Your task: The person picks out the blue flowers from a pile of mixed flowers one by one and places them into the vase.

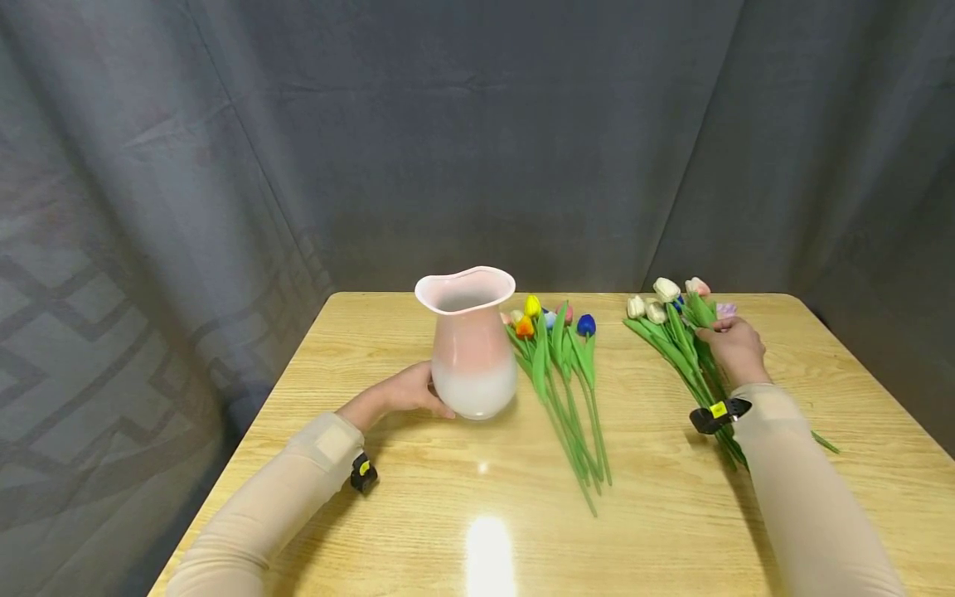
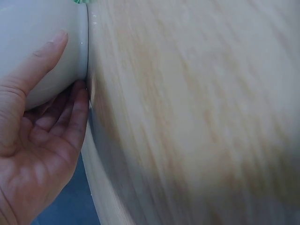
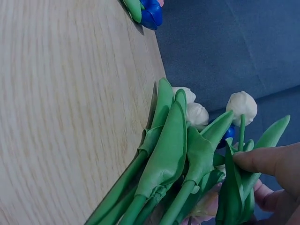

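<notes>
A pink-and-white vase (image 1: 474, 356) with a wavy rim stands upright on the table. My left hand (image 1: 406, 388) grips its lower left side; in the left wrist view the thumb (image 2: 44, 58) lies along the white wall and the other fingers curl by the base. To the right, my right hand (image 1: 734, 344) pinches an artificial tulip by its green leaves (image 3: 234, 187), above a bunch of tulips (image 1: 675, 340) lying on the table. White heads (image 3: 242, 107) show beside a blue one, partly covered by leaves. Which stem the fingers hold is partly hidden.
A second group of tulips (image 1: 555, 365), with yellow, orange, blue and pink heads, lies between the vase and the right bunch, stems towards the front. The wooden table (image 1: 418, 514) ends at a grey curtain (image 1: 477, 149) behind.
</notes>
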